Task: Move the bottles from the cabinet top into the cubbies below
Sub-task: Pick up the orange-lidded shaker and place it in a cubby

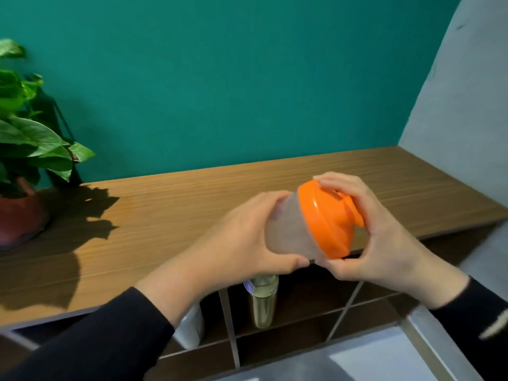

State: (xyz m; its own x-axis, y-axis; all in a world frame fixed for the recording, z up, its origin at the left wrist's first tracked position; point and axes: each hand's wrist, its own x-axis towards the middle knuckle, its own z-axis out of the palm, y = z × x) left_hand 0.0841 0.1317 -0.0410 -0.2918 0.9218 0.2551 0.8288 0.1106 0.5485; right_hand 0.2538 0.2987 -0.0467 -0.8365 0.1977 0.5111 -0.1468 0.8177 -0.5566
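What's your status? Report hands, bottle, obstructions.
Left hand on bottle body, right hand on orange lid. Bottle tilted, above cabinet edge. Nothing in the way.

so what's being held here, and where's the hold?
The orange-lidded bottle, tipped sideways: left hand wraps its translucent body, right hand grips the orange lid.

Two hands hold a frosted bottle [286,229] tilted above the wooden cabinet top [165,210]. The left hand [247,237] grips its body. The right hand [379,229] cups its orange lid [324,218].
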